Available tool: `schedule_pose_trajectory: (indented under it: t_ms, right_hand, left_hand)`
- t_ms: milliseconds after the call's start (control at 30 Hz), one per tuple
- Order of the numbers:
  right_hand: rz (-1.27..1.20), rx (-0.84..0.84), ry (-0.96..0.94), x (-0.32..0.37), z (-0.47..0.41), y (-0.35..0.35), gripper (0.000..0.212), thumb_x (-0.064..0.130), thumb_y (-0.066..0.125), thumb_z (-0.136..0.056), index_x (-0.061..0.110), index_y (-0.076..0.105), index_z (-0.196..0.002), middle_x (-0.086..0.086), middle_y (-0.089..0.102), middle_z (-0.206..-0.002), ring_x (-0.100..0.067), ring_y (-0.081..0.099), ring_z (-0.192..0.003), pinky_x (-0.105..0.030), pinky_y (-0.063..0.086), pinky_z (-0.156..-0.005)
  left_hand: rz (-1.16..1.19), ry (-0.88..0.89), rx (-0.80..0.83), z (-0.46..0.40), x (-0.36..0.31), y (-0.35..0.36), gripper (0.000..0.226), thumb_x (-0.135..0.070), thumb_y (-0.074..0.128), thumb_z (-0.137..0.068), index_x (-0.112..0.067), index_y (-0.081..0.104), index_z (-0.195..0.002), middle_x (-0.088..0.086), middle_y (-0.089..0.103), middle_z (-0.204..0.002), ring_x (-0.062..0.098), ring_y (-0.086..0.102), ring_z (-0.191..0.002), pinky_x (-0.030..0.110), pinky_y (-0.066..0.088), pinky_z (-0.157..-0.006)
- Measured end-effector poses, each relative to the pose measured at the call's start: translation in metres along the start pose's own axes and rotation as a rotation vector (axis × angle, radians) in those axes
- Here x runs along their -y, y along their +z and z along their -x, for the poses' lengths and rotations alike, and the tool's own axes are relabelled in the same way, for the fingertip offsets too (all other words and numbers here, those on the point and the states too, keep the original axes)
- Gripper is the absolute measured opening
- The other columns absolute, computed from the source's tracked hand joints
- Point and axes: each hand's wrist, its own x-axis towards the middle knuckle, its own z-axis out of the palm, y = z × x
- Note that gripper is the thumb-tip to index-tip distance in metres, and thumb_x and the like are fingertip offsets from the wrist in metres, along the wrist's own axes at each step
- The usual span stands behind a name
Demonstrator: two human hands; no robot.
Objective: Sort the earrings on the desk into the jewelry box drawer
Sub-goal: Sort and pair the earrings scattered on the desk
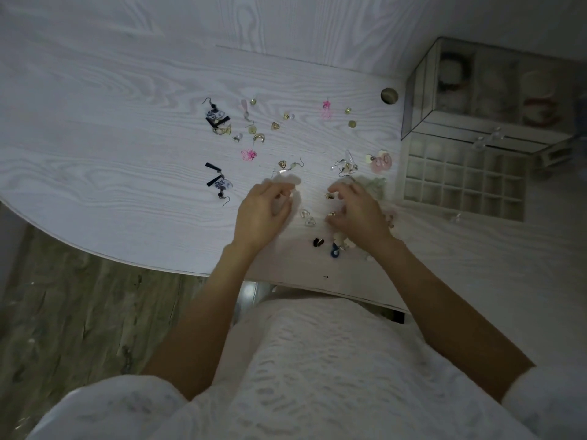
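Earrings (pixel 256 131) lay scattered across the white tabletop (pixel 111 122), and the jewelry box (pixel 476 100) stood at the right with its divided drawer (pixel 463 182) pulled out. Both hands hovered low over the nearest pieces. The left hand (pixel 262 214) had its fingers curled; whether its grip held anything could not be told. The right hand (pixel 359 214) pinched a small gold earring (pixel 332 214).

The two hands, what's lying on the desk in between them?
In the head view, two small clear heart-shaped earrings lie on the desk between the left hand and the right hand.
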Motion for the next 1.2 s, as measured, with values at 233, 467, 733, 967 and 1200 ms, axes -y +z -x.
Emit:
schedule_pose_trajectory:
  t_ms: [233,467,733,967,1200]
  right_hand:
    - [-0.045,-0.020,-0.015,0.000,-0.021,-0.002,0.019,0.006,0.067,-0.079,0.008,0.062,-0.098,-0.011,0.058,-0.102,-0.014,0.052,-0.082,-0.033,0.050,-0.077]
    - [-0.114,-0.078,-0.008,0.003,-0.037,0.002,0.022,0.004,0.066,-0.079,0.006,0.061,-0.100,-0.010,0.058,-0.101,-0.014,0.051,-0.085,-0.029,0.046,-0.076]
    - [-0.076,-0.161,0.009,-0.014,-0.018,0.003,0.020,0.004,0.061,-0.081,0.006,0.062,-0.101,-0.009,0.060,-0.094,-0.014,0.051,-0.079,-0.025,0.041,-0.070]
    - [-0.048,-0.122,0.019,-0.010,-0.023,-0.001,0.011,0.015,0.061,-0.086,0.007,0.064,-0.093,-0.008,0.060,-0.092,-0.016,0.051,-0.079,-0.023,0.032,-0.069]
    - [0.018,-0.165,-0.014,-0.008,-0.026,-0.004,0.026,0.022,0.054,-0.092,0.000,0.067,-0.086,-0.013,0.060,-0.091,-0.022,0.055,-0.076,-0.028,0.036,-0.064]
  left_hand:
    - [-0.056,-0.053,-0.067,-0.031,0.003,0.005,0.029,-0.012,0.059,-0.085,-0.009,0.060,-0.114,0.013,0.061,-0.110,0.028,0.055,-0.095,0.038,0.048,-0.078]
    - [-0.001,-0.128,-0.091,-0.031,0.007,0.005,0.033,-0.012,0.060,-0.086,-0.015,0.059,-0.119,0.008,0.059,-0.108,0.019,0.055,-0.091,0.030,0.048,-0.076]
    - [-0.089,0.067,0.137,-0.038,-0.026,0.036,0.028,-0.026,0.066,-0.082,-0.013,0.064,-0.107,0.006,0.063,-0.100,0.019,0.055,-0.094,0.022,0.040,-0.076]
    - [-0.050,-0.007,0.132,-0.051,-0.028,0.034,0.012,-0.016,0.061,-0.086,-0.014,0.070,-0.093,0.008,0.065,-0.092,0.019,0.059,-0.081,0.024,0.042,-0.070]
    - [-0.010,-0.051,0.081,-0.051,-0.022,0.024,0.011,-0.016,0.065,-0.083,-0.016,0.073,-0.091,0.004,0.070,-0.094,0.013,0.060,-0.078,0.018,0.041,-0.070]
